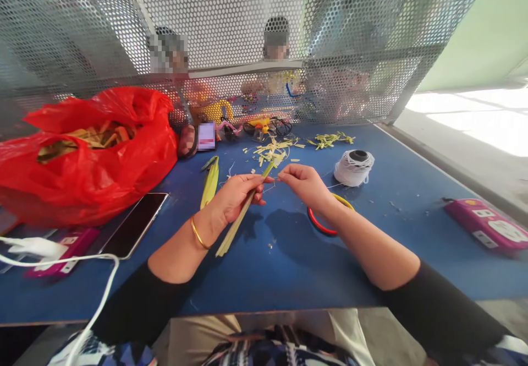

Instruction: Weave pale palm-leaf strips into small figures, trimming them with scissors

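My left hand point(245, 192), a gold bangle at its wrist, is closed around a folded pale green leaf strip point(237, 231). The strip slants, its cut lower end hanging toward me and its tip showing above my fingers. Just to the right, my right hand point(303, 179) pinches at a thin white thread; the fingertips hide most of it. A stretch of thread shows between the two hands. Beyond my right wrist stands a spool of white thread point(353, 169). Under my right forearm lies a red and yellow loop point(322, 224), partly covered. Another green leaf piece point(210, 181) rests behind my left wrist.
A red plastic bag point(144, 151) holding dry leaves fills the left. Nearby are a dark phone point(134, 225), a white cable point(111, 278) and a purple box point(487, 223) at right. Leaf scraps point(274, 150) lie before a perforated metal screen point(330, 36); people sit behind it.
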Available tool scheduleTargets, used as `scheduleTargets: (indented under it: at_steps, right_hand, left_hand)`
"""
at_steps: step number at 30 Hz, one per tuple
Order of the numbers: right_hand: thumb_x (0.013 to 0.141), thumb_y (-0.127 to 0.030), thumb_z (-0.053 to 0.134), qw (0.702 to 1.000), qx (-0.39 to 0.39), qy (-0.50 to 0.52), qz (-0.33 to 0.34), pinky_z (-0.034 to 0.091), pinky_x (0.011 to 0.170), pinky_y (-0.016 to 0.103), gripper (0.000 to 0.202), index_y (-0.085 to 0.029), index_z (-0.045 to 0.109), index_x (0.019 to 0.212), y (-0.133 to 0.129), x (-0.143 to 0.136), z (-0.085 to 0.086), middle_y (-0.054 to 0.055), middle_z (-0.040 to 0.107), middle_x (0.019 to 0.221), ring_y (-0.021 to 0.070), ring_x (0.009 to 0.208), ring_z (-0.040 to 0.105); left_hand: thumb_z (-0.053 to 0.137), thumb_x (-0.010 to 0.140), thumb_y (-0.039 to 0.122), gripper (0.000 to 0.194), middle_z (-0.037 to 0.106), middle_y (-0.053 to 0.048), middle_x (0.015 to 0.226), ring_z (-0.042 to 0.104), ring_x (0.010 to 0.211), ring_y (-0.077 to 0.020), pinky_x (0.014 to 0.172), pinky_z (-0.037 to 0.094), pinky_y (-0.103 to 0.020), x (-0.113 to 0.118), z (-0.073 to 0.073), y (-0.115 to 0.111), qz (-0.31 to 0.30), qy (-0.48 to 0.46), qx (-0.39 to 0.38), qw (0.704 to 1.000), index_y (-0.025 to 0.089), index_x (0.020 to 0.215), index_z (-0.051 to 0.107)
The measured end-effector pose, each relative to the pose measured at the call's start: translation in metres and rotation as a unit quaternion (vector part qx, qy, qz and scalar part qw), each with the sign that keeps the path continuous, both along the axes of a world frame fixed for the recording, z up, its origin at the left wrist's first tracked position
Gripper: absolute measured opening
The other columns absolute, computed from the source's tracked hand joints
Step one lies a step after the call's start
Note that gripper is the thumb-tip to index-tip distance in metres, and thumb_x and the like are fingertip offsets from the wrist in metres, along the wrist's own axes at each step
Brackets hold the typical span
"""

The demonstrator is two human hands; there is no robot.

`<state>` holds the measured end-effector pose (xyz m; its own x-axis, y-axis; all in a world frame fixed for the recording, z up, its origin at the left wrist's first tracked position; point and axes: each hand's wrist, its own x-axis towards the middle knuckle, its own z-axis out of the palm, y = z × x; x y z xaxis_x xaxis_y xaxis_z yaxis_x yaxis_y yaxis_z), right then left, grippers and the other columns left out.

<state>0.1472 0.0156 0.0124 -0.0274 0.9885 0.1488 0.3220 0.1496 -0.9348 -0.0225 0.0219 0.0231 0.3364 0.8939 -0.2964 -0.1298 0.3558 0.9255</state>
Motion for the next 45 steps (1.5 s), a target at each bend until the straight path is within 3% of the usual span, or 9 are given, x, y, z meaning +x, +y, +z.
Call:
scheduleTargets:
  at_steps: [7,12,16,20,25,28,32,39,45]
  right_hand:
    - [0.083,-0.025,0.056,0.954,0.155,-0.254,-0.034,0.026,0.056,0.025,0.015,-0.02,0.054,0.069,-0.007,0.008,0.005,-0.003,0.054,0.061,0.0116,0.057,0.044]
    - [0.09,-0.027,0.05,0.904,0.228,-0.361,0.004,0.025,0.057,0.026,0.016,-0.02,0.059,0.078,-0.015,0.01,0.009,0.004,0.066,0.079,0.0134,0.061,0.05]
    - [0.085,-0.027,0.054,0.936,0.19,-0.29,0.065,0.025,0.056,0.026,0.017,-0.02,0.057,0.07,-0.01,0.013,0.011,0.0,0.059,0.066,0.012,0.058,0.045]
    - [0.073,-0.036,0.062,0.99,0.009,-0.058,0.127,0.025,0.05,0.025,0.023,-0.02,0.053,0.06,0.0,0.017,0.011,-0.006,0.042,0.05,0.0092,0.049,0.034]
    - [0.06,-0.049,0.071,0.971,-0.149,0.127,0.133,0.012,0.042,0.025,0.033,-0.02,0.057,0.065,-0.005,0.003,0.002,-0.011,0.03,0.042,0.0063,0.04,0.019]
    - [0.063,-0.055,0.069,0.984,-0.099,0.128,0.077,0.016,0.042,0.024,0.037,-0.021,0.054,0.065,-0.013,-0.01,-0.003,-0.01,0.03,0.045,0.0074,0.043,0.022]
    - [0.076,-0.049,0.058,0.997,0.07,0.017,0.003,0.03,0.051,0.024,0.033,-0.021,0.05,0.061,-0.018,-0.018,-0.008,-0.004,0.043,0.055,0.011,0.055,0.037]
    - [0.09,-0.027,0.045,0.949,0.224,-0.22,0.021,0.029,0.054,0.024,0.024,-0.023,0.042,0.066,-0.027,-0.016,-0.013,-0.002,0.049,0.059,0.0119,0.055,0.041]
    - [0.093,-0.024,0.04,0.901,0.274,-0.33,0.062,0.029,0.056,0.026,0.024,-0.021,0.051,0.071,-0.032,-0.01,-0.003,0.003,0.057,0.067,0.0142,0.058,0.047]
  left_hand:
    - [0.058,0.082,0.022,0.017,0.047,0.005,0.054,0.045,0.043,-0.0075,0.049,0.043,-0.023,-0.001,-0.002,-0.002,-0.032,0.18,0.157,0.971,0.015,0.07,0.067]
    - [0.048,0.086,0.02,0.026,0.056,0.002,0.054,0.055,0.059,-0.0143,0.062,0.041,-0.025,-0.005,0.003,-0.006,-0.052,0.427,0.336,0.838,0.019,0.071,0.07]
    - [0.05,0.084,0.015,0.023,0.068,-0.001,0.075,0.061,0.075,-0.0162,0.072,0.042,-0.025,-0.006,0.006,-0.008,-0.185,0.436,0.419,0.775,0.021,0.075,0.071]
    - [0.047,0.089,0.023,0.024,0.063,-0.001,0.072,0.056,0.067,-0.0128,0.067,0.041,-0.023,-0.008,0.007,-0.008,-0.234,0.301,0.444,0.811,0.019,0.08,0.069]
    - [0.047,0.09,0.033,0.025,0.047,0.004,0.059,0.043,0.055,-0.0104,0.055,0.036,-0.022,-0.008,0.009,-0.007,-0.136,0.215,0.379,0.89,0.017,0.08,0.064]
    - [0.048,0.088,0.029,0.021,0.047,0.005,0.058,0.044,0.055,-0.0104,0.055,0.036,-0.022,-0.008,0.01,-0.007,-0.102,0.228,0.36,0.899,0.018,0.074,0.059]
    - [0.047,0.087,0.021,0.02,0.049,0.005,0.054,0.048,0.054,-0.0113,0.056,0.036,-0.023,-0.007,0.011,-0.006,-0.037,0.272,0.361,0.891,0.018,0.073,0.06]
    - [0.053,0.083,0.02,0.009,0.057,0.005,0.056,0.055,0.053,-0.0119,0.058,0.041,-0.024,-0.003,0.002,-0.005,0.026,0.281,0.337,0.898,0.018,0.08,0.061]
    - [0.051,0.084,0.019,0.016,0.067,0.0,0.067,0.063,0.069,-0.0164,0.067,0.044,-0.027,-0.004,-0.001,-0.006,-0.019,0.397,0.407,0.822,0.019,0.078,0.066]
